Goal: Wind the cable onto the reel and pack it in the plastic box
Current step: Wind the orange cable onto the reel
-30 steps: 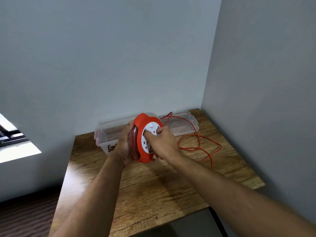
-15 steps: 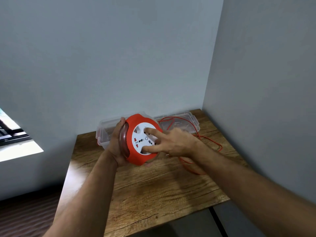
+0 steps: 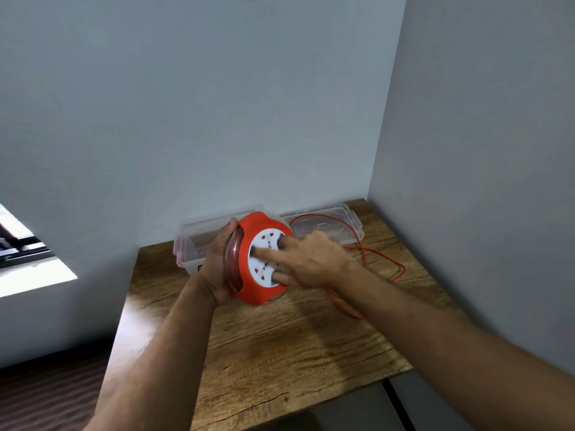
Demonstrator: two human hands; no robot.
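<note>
**Desk:** What are you doing here, at the corner worktop (image 3: 280,353)?

**Caption writer:** Your left hand (image 3: 219,265) is wrapped around the back rim of the red reel (image 3: 249,287), holding it clear of the wood on its edge, white socket face toward you. Your right hand (image 3: 311,259) lies spread across that face, fingertips (image 3: 281,276) pressed on the white disc.

**Desk:** What changed in the last second?

**Caption writer:** That right hand went from a tight pinch near the top of the disc to a flat, open reach lower across it. That reads as one turn finished and your fingers resetting for another.

**Desk:** And the cable (image 3: 376,265)?

**Caption writer:** Several loose orange loops remain on the wood to your right, one strand crossing the clear lid (image 3: 351,222). The open plastic box (image 3: 189,244) waits just behind the reel, against the wall. Judging by the slack, winding is only partway done; packing comes later.
</note>
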